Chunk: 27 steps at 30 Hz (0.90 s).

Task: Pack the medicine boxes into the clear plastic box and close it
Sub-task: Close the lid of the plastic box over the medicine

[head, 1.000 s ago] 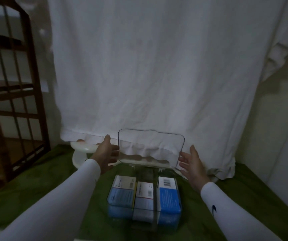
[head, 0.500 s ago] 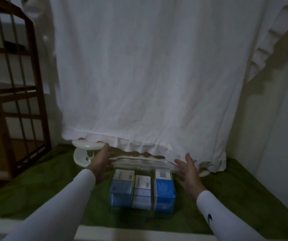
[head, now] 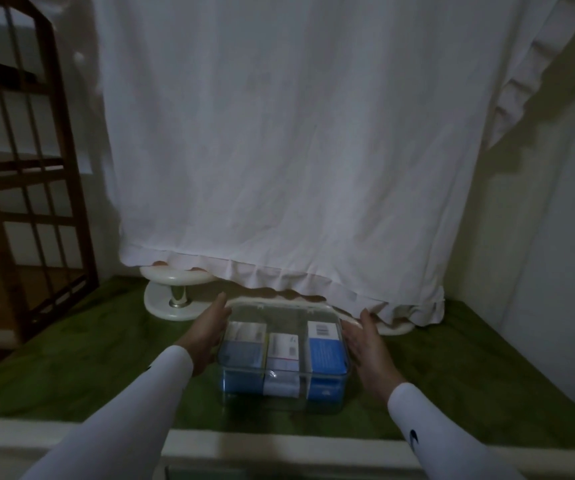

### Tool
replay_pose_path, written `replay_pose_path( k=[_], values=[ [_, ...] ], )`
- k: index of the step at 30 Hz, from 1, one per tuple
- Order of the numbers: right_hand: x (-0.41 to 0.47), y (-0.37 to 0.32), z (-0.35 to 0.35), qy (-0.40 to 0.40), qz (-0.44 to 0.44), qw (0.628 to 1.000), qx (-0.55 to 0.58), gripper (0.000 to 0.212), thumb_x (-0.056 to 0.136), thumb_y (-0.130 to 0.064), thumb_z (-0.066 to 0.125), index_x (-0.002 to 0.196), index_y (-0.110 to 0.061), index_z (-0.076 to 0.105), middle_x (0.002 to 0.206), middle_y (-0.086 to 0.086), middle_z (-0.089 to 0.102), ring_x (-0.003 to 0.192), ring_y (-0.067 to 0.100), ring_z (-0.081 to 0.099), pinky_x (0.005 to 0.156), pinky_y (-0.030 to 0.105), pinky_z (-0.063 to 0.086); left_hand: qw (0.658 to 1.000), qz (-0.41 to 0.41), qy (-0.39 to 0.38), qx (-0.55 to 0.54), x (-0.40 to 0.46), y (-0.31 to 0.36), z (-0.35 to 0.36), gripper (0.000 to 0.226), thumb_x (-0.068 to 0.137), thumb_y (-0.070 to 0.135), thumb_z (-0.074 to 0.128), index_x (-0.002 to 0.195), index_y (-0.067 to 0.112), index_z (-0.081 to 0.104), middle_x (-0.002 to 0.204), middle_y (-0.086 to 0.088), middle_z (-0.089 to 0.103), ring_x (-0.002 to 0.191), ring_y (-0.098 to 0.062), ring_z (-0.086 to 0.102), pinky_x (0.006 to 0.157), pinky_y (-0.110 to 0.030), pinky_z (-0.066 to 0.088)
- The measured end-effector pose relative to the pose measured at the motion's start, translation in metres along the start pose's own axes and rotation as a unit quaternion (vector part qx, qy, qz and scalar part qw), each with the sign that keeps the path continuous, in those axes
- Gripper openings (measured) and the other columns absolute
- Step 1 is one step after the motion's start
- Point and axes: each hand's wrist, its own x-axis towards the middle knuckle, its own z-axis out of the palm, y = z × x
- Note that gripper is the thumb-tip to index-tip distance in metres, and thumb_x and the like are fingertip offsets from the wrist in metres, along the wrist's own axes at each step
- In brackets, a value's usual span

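Three medicine boxes upright, side by side inside clear plastic box on green-covered desk; lid lowered, latching unclear. Risk: uneven press, one edge unseated. Left hand, right hand flanking the sides, fingers straight, gripping nothing.

clear glossy plastic box; matt green cloth.

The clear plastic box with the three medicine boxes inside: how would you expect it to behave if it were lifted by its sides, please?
The clear plastic box looks rigid, so it should probably hold its shape between the left hand and right hand. Its smooth walls may be slippery. The medicine boxes fill it side by side, so they likely will not shift much.
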Motion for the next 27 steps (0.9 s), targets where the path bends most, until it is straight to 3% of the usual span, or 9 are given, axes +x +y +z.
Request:
replay_pose_path(
  k=[2, 6, 9, 12, 16, 21, 25, 27],
  values=[
    [0.0, 0.002, 0.0, -0.01, 0.0, 1.0, -0.007, 0.055, 0.097, -0.061, 0.019, 0.103, -0.033, 0.066, 0.102, -0.011, 0.071, 0.101, 0.01, 0.06, 0.106, 0.044, 0.034, 1.0, 0.004, -0.003, 0.001, -0.001, -0.001, 0.001, 0.061, 0.096, 0.058, 0.031, 0.143, 0.021, 0.04, 0.149, -0.008, 0.038, 0.134, -0.031, 0.037, 0.104, -0.045, 0.032],
    [-0.003, 0.004, 0.002, -0.015, -0.003, 1.0, -0.016, 0.047, 0.097, -0.057, 0.028, 0.104, -0.029, 0.066, 0.102, -0.007, 0.072, 0.098, 0.012, 0.063, 0.094, 0.039, 0.043, 1.0, 0.022, -0.002, 0.013, -0.003, -0.004, 0.003, 0.035, 0.095, 0.052, 0.042, 0.118, 0.026, 0.05, 0.12, -0.004, 0.05, 0.098, -0.021, 0.053, 0.093, -0.043, 0.043],
    [-0.008, 0.008, 0.002, -0.012, -0.01, 0.997, -0.081, 0.04, 0.096, -0.048, 0.042, 0.12, -0.022, 0.06, 0.124, 0.004, 0.065, 0.108, 0.016, 0.063, 0.083, 0.033, 0.048, 0.993, 0.034, -0.023, 0.107, 0.0, -0.011, 0.0, 0.046, 0.086, 0.048, 0.061, 0.125, 0.024, 0.052, 0.131, -0.009, 0.051, 0.114, -0.03, 0.052, 0.102, -0.05, 0.042],
    [-0.012, 0.013, -0.002, -0.04, -0.041, 0.969, -0.241, 0.059, 0.094, -0.037, 0.056, 0.147, -0.023, 0.034, 0.155, -0.002, 0.031, 0.136, 0.02, 0.039, 0.103, 0.037, 0.04, 0.98, 0.033, -0.054, 0.19, 0.0, -0.014, -0.001, 0.08, 0.08, 0.03, 0.073, 0.148, 0.024, 0.031, 0.145, -0.011, 0.042, 0.127, -0.031, 0.044, 0.107, -0.045, 0.037],
    [-0.014, 0.015, -0.002, -0.054, -0.076, 0.93, -0.355, 0.079, 0.091, -0.036, 0.062, 0.153, -0.025, 0.015, 0.16, -0.008, 0.011, 0.141, 0.019, 0.028, 0.108, 0.036, 0.036, 0.969, 0.023, -0.086, 0.229, -0.002, -0.014, -0.003, 0.096, 0.077, 0.018, 0.076, 0.153, 0.027, 0.017, 0.152, -0.011, 0.032, 0.134, -0.032, 0.037, 0.108, -0.046, 0.033],
    [-0.012, 0.02, -0.004, -0.043, -0.086, 0.922, -0.375, 0.082, 0.09, -0.04, 0.062, 0.154, -0.027, 0.012, 0.161, -0.011, 0.005, 0.143, 0.019, 0.024, 0.11, 0.039, 0.035, 0.965, 0.012, -0.093, 0.245, -0.008, -0.014, -0.007, 0.107, 0.071, 0.023, 0.081, 0.152, 0.033, 0.013, 0.155, -0.009, 0.023, 0.133, -0.035, 0.034, 0.106, -0.05, 0.037],
    [-0.012, 0.019, -0.006, -0.043, -0.092, 0.918, -0.383, 0.083, 0.089, -0.042, 0.062, 0.153, -0.027, 0.013, 0.161, -0.011, 0.005, 0.144, 0.019, 0.023, 0.112, 0.041, 0.035, 0.961, 0.0, -0.103, 0.257, -0.009, -0.013, -0.009, 0.121, 0.052, 0.033, 0.083, 0.152, 0.036, 0.013, 0.153, -0.008, 0.025, 0.131, -0.036, 0.035, 0.105, -0.054, 0.038],
    [-0.012, 0.019, -0.007, -0.046, -0.094, 0.916, -0.386, 0.083, 0.089, -0.043, 0.062, 0.154, -0.027, 0.012, 0.161, -0.01, 0.005, 0.144, 0.019, 0.023, 0.112, 0.041, 0.035, 0.962, -0.002, -0.102, 0.255, -0.007, -0.013, -0.01, 0.118, 0.056, 0.031, 0.083, 0.152, 0.037, 0.014, 0.152, -0.008, 0.025, 0.13, -0.036, 0.036, 0.105, -0.054, 0.039]
  ],
)
